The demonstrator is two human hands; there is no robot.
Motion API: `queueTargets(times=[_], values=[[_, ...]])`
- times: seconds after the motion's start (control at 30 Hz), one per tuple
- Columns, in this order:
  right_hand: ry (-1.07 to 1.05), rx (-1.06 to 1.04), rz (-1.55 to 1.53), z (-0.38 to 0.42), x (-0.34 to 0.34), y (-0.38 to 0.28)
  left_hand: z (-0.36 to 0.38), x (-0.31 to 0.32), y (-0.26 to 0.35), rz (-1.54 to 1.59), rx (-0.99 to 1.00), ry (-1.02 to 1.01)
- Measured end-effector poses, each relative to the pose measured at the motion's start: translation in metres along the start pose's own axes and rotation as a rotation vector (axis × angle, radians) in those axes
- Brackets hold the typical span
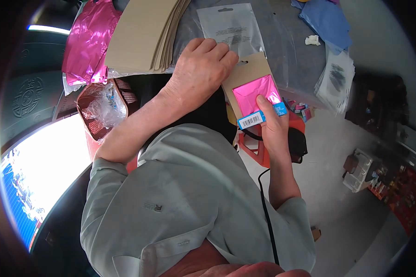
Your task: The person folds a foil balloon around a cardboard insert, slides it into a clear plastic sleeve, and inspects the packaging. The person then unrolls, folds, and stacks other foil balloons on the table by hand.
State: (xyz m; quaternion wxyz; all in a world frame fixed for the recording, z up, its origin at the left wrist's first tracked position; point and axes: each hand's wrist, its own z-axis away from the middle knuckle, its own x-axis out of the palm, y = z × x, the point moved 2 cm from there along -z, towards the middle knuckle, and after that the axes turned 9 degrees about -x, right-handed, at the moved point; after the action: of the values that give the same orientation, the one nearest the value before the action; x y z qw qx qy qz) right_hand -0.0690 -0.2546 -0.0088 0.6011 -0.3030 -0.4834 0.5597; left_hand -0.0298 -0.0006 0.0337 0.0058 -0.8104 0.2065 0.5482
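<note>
The right hand (274,121) clamped the tan card (246,71) at the near edge of the table (286,55), thumb likely steadying the pink packet (250,95) and blue label (253,120); the left hand (203,63) curled at the card's far-left corner, grip hidden.

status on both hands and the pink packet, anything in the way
Right hand gripping pink packet on tan card. Left hand by card's upper edge, hold unclear. Printed pouch beyond, nothing plainly in the way.
</note>
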Motion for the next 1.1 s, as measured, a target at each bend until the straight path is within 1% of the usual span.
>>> queueTargets(times=[0.03,0.13,0.27,0.4,0.7,0.93,1.1], values=[[0.0,-0.001,-0.005,0.001,0.001,0.001,-0.001,0.0,0.0,-0.004,0.004,-0.002],[0.034,-0.095,0.002,0.008,0.012,-0.003,-0.002,0.0,-0.003,-0.031,0.007,-0.02],[0.071,-0.052,0.01,0.018,0.01,0.007,-0.002,0.001,-0.002,-0.03,-0.012,-0.032],[0.057,-0.082,0.021,0.016,0.004,0.018,-0.002,0.001,-0.001,-0.01,-0.004,-0.035],[0.121,-0.074,-0.007,0.008,0.02,0.009,-0.004,-0.004,-0.004,-0.065,0.01,-0.033],[0.135,-0.152,0.021,0.007,0.026,0.008,-0.005,-0.007,-0.004,-0.077,0.019,-0.026],[0.114,-0.107,-0.023,0.006,0.028,0.006,-0.006,-0.008,-0.006,-0.073,0.022,-0.034]])
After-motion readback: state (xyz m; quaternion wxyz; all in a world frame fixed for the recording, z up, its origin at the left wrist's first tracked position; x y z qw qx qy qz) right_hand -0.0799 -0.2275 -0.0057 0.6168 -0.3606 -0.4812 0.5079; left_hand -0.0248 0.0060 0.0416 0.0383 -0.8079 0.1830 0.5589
